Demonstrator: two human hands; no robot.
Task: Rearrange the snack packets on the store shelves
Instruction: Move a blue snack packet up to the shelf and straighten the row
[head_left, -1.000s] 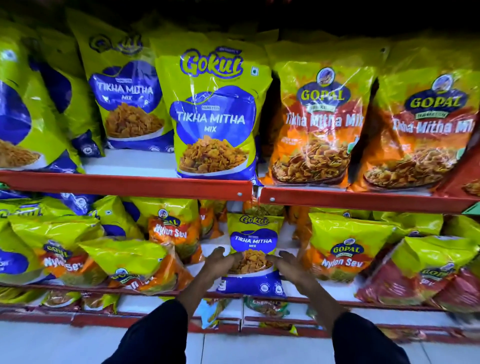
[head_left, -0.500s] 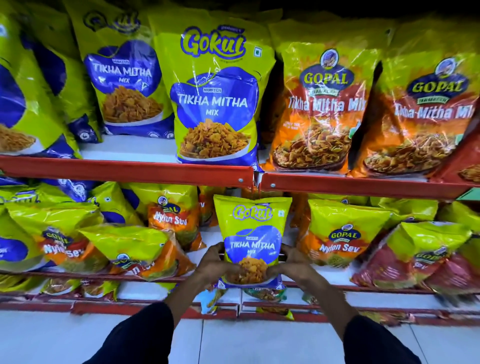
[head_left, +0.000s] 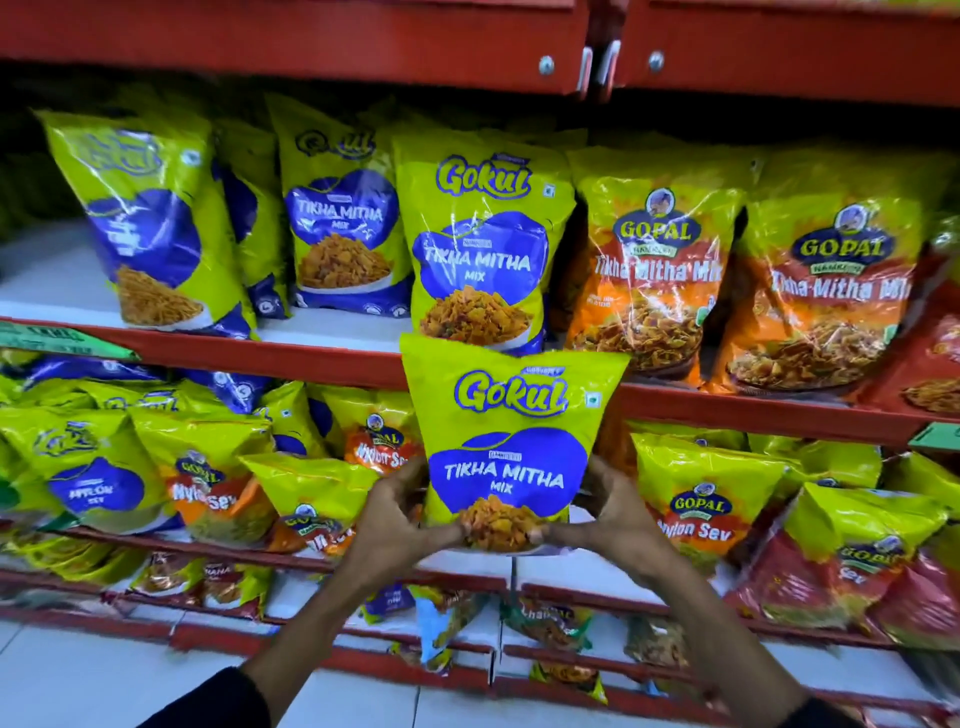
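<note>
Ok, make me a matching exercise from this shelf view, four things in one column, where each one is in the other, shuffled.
Things:
1. Held Gokul packet
2. Gopal Tikha Mitha packet
3. Gopal Nylon Sev packet
4. Left hand

Places:
A. Upper shelf, right of the Gokul packets
B. Lower shelf, right of the hands
C. Between both hands
D. On the held packet's lower left edge

Pairs: 1-C, 2-A, 3-B, 4-D

We face red metal shelving (head_left: 322, 358) with white shelf boards (head_left: 47, 291); pale tiled floor (head_left: 78, 675) at seven o'clock.
</note>
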